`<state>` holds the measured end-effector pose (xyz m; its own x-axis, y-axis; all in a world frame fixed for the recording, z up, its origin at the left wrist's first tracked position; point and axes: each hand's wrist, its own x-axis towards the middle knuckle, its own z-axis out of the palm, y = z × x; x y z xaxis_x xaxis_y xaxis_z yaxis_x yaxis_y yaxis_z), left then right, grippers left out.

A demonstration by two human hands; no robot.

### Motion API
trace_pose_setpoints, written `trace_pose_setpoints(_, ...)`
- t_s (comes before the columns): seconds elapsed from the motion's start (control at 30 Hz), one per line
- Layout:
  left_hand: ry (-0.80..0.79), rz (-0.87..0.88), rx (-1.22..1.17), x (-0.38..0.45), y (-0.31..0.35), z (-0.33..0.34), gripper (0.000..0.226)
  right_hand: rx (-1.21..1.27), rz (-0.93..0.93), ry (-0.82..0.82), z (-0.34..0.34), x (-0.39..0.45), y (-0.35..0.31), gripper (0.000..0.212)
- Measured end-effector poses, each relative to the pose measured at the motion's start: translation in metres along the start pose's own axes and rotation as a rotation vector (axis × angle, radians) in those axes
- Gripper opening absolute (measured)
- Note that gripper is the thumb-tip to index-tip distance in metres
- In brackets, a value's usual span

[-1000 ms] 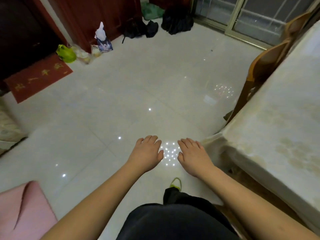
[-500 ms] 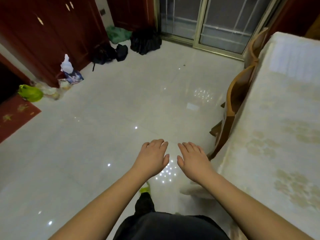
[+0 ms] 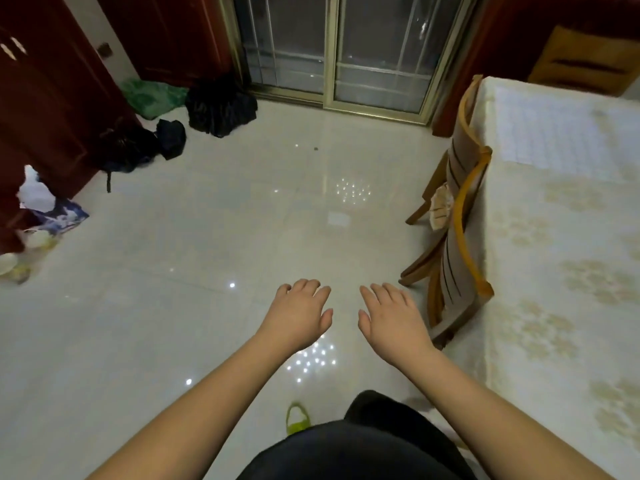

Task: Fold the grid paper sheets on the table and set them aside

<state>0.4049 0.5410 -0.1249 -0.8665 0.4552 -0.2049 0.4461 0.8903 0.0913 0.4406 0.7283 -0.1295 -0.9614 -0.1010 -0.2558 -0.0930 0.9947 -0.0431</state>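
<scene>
My left hand [image 3: 299, 313] and my right hand [image 3: 391, 318] are stretched out side by side over the shiny tiled floor, palms down, fingers loosely apart, holding nothing. The table [image 3: 561, 271] with a cream floral cloth fills the right side, to the right of my right hand. A pale grid paper sheet [image 3: 543, 140] lies flat on the far part of the table, well beyond both hands.
A wooden chair [image 3: 457, 244] is tucked against the table's left edge, close to my right hand. Black and green bags [image 3: 221, 105] lie by the sliding glass door [image 3: 332, 50]. Red cabinets [image 3: 52, 81] and a tissue box [image 3: 59, 213] line the left.
The view has swung right and upward, bringing the door, chair and table's far end into sight. Both hands stay extended and empty, now slightly farther apart.
</scene>
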Motion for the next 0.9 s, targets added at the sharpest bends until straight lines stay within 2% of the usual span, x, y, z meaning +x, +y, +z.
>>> trace_pose_setpoints(0.23, -0.034, 0.157, 0.016, 0.101, -0.007, -0.021, 0.055, 0.036, 0.104, 0.067, -0.015, 0.06, 0.026, 0.056)
trace_pose_setpoints(0.53, -0.108, 0.215, 0.112, 0.248, -0.008, -0.054, 0.051, 0.123, 0.227, 0.062, -0.04, 0.17, 0.101, 0.056)
trace_pose_setpoints(0.9, -0.068, 0.266, 0.105, 0.39, -0.006, -0.095, 0.053, 0.192, 0.244, 0.152, -0.087, 0.284, 0.171, 0.05)
